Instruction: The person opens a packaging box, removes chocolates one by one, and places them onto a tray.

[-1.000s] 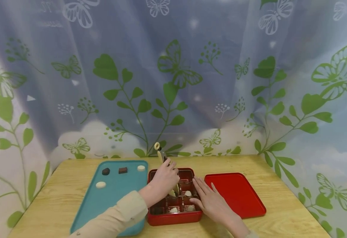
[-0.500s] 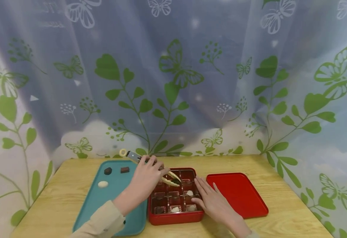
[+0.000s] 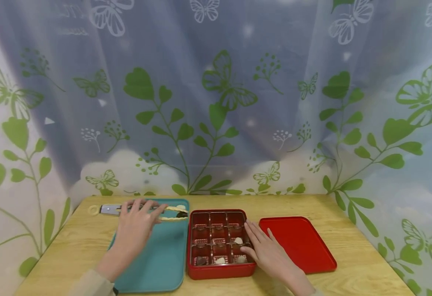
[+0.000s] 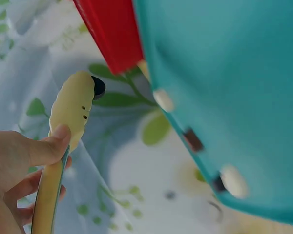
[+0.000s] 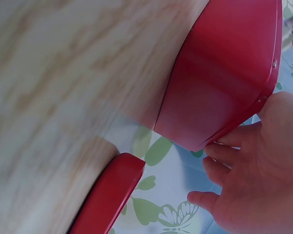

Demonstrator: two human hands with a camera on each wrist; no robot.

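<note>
My left hand [image 3: 136, 226] grips a pair of cream-and-grey tongs [image 4: 71, 109] over the far part of the teal tray [image 3: 164, 255]. Something dark shows at the tongs' tips; I cannot tell whether it is part of them or a held piece. In the left wrist view the tray carries a small white piece [image 4: 164, 100], a brown block [image 4: 193, 140], a white oval piece [image 4: 233, 180] and a dark piece [image 4: 218, 184]. My right hand [image 3: 271, 253] rests with fairly straight fingers against the right rim of the red divided box [image 3: 221, 271].
Several small pieces sit in the box's compartments, including a dark one [image 3: 201, 261] at front left and a white one [image 3: 220, 261] beside it. A red lid [image 3: 299, 244] lies right of the box on the wooden table [image 3: 352, 263]. A patterned curtain [image 3: 186, 102] hangs behind.
My left hand has carried the tongs leftward, from inside the box to over the tray, swinging them from steep to nearly level. The right hand has stayed at the box's rim.
</note>
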